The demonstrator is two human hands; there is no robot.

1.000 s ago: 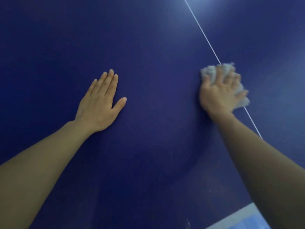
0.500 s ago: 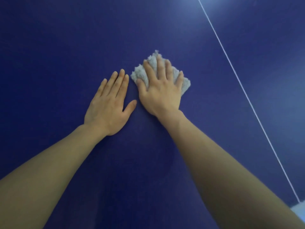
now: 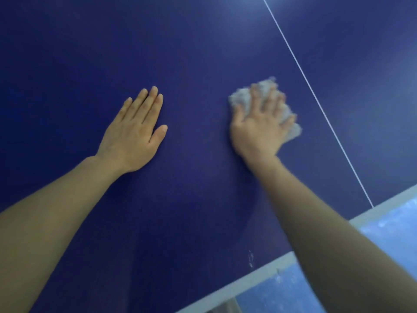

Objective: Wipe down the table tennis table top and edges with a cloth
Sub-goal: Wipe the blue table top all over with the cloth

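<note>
The dark blue table tennis table top (image 3: 198, 53) fills most of the view. My right hand (image 3: 259, 127) presses a crumpled pale grey cloth (image 3: 242, 98) flat on the surface, fingers spread over it; hand and cloth are blurred. The cloth lies a little left of the thin white centre line (image 3: 316, 102). My left hand (image 3: 135, 132) rests flat on the table top, palm down and holding nothing, well to the left of the cloth.
The table's white end edge (image 3: 252, 276) runs diagonally across the lower right, with light blue floor (image 3: 394, 233) beyond it. A few small white specks (image 3: 251, 259) sit on the surface near that edge.
My right hand has slid the cloth to the right, away from my left hand and back toward the white centre line. My left hand has stayed flat on the table.
</note>
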